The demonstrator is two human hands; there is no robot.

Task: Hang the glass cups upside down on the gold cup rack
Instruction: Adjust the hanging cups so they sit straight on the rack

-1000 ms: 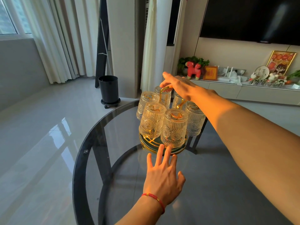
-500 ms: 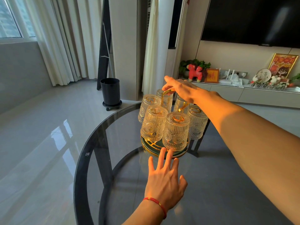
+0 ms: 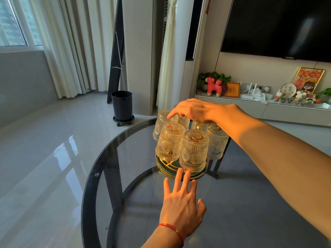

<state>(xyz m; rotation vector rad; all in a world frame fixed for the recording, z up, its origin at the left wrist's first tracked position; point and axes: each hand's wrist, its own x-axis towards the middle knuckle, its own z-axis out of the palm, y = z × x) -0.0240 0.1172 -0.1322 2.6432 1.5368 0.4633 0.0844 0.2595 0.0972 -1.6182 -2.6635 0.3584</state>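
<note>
Several ribbed glass cups hang upside down on the gold cup rack point(image 3: 162, 167), among them a front left cup point(image 3: 170, 142), a front right cup point(image 3: 194, 151) and a right cup point(image 3: 217, 140). The rack's round green base with a gold rim stands on the glass table. My right hand point(image 3: 195, 110) lies palm down over the rack's top, with its fingers stretched and the index tip on the back left cup point(image 3: 162, 122). It hides the rack's handle. My left hand point(image 3: 180, 203) rests flat on the table, its fingers apart and its fingertips at the base's front rim.
The round dark glass table point(image 3: 93, 176) has its curved edge to the left and behind the rack. A black bin point(image 3: 121, 104) stands on the floor beyond it. A low white cabinet point(image 3: 268, 111) with ornaments runs along the right wall under a television.
My right hand has spread out and dropped from pinching the gold handle to lying flat over the cup tops. My left hand has stayed at the base.
</note>
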